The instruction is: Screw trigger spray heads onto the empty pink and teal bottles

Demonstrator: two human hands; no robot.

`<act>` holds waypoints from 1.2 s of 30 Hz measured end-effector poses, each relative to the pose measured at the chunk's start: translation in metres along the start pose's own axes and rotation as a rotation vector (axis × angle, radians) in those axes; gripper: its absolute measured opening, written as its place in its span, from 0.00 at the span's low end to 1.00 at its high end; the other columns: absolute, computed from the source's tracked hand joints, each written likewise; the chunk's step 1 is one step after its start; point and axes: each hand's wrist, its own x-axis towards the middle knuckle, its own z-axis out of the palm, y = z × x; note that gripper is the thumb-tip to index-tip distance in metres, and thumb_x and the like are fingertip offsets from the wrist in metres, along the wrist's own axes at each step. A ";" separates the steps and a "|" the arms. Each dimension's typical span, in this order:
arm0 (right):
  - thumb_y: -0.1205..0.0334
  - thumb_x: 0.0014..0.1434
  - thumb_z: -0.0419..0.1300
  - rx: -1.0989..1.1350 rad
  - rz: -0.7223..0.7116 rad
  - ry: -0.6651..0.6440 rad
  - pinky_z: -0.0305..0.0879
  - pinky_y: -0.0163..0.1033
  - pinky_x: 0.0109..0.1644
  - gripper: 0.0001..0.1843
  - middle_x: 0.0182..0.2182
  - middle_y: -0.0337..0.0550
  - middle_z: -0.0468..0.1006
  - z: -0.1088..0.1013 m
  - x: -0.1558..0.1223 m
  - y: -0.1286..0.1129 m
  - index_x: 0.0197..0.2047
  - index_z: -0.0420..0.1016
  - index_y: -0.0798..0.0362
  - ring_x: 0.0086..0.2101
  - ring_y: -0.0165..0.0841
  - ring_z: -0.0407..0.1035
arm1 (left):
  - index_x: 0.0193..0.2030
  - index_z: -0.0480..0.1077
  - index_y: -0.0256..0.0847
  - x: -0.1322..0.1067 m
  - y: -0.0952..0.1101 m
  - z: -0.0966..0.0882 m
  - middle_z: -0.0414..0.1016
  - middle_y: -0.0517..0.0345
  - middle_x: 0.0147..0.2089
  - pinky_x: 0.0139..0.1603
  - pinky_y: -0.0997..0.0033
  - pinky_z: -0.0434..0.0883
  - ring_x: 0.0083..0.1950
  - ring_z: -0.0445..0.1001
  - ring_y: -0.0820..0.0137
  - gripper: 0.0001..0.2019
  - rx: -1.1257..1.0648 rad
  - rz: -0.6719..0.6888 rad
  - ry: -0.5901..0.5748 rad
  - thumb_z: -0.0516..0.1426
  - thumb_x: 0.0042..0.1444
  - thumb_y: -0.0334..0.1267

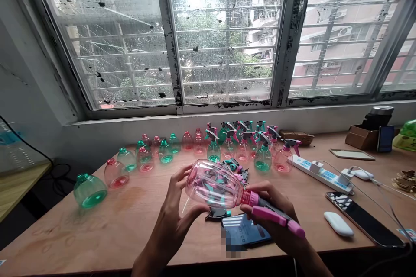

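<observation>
A clear pink spray bottle lies tilted on its side in the air above the table, its base to the left. My left hand cups the base end, with the thumb below and the fingers behind. Around the neck and the grey-and-pink trigger head my right hand is closed. Part of a pile of loose trigger heads shows behind the bottle, and more of it is seen through the clear plastic. Another dark trigger head lies just under the bottle.
Headless green and pink bottles stand at the left and back. Several bottles with heads are grouped at back centre. To the right are a power strip, a phone and a white case. Another phone lies near the front edge.
</observation>
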 end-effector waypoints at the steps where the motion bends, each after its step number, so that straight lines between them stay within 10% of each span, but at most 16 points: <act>1: 0.51 0.59 0.81 0.069 0.064 -0.003 0.74 0.36 0.25 0.19 0.27 0.37 0.86 0.002 0.001 0.000 0.45 0.81 0.47 0.23 0.35 0.78 | 0.73 0.65 0.55 0.000 0.001 0.001 0.66 0.43 0.77 0.75 0.39 0.74 0.81 0.66 0.47 0.27 -0.004 0.012 0.014 0.65 0.71 0.46; 10: 0.53 0.57 0.83 0.168 0.105 0.022 0.72 0.33 0.24 0.19 0.26 0.34 0.85 0.006 0.001 -0.002 0.43 0.81 0.48 0.21 0.30 0.75 | 0.72 0.66 0.51 -0.005 0.007 0.001 0.68 0.40 0.78 0.76 0.40 0.74 0.80 0.68 0.45 0.29 -0.114 -0.040 0.041 0.66 0.69 0.54; 18: 0.47 0.61 0.80 0.340 0.165 -0.030 0.68 0.31 0.21 0.20 0.20 0.32 0.83 0.003 0.006 -0.004 0.42 0.78 0.48 0.17 0.29 0.72 | 0.73 0.68 0.58 0.001 0.005 0.000 0.71 0.51 0.76 0.76 0.55 0.75 0.80 0.69 0.59 0.25 -0.117 0.172 0.132 0.63 0.73 0.34; 25: 0.58 0.53 0.85 0.133 0.056 0.052 0.71 0.31 0.23 0.20 0.28 0.36 0.87 0.001 0.005 0.000 0.43 0.82 0.48 0.21 0.30 0.75 | 0.66 0.70 0.52 -0.004 0.003 0.001 0.72 0.45 0.76 0.74 0.45 0.76 0.79 0.71 0.49 0.22 -0.091 -0.033 0.062 0.67 0.69 0.49; 31: 0.48 0.60 0.80 0.305 0.184 -0.031 0.64 0.29 0.18 0.21 0.19 0.33 0.83 -0.002 0.006 -0.003 0.43 0.76 0.49 0.14 0.28 0.70 | 0.69 0.69 0.53 0.000 0.006 0.007 0.73 0.49 0.75 0.75 0.52 0.76 0.79 0.71 0.57 0.20 -0.087 0.127 0.156 0.63 0.74 0.37; 36: 0.55 0.57 0.83 0.212 0.101 -0.005 0.72 0.32 0.22 0.19 0.29 0.38 0.89 -0.004 0.003 -0.002 0.45 0.81 0.48 0.21 0.32 0.77 | 0.68 0.68 0.51 -0.004 0.007 0.004 0.72 0.43 0.77 0.74 0.44 0.76 0.79 0.71 0.48 0.28 -0.095 0.027 0.074 0.69 0.66 0.52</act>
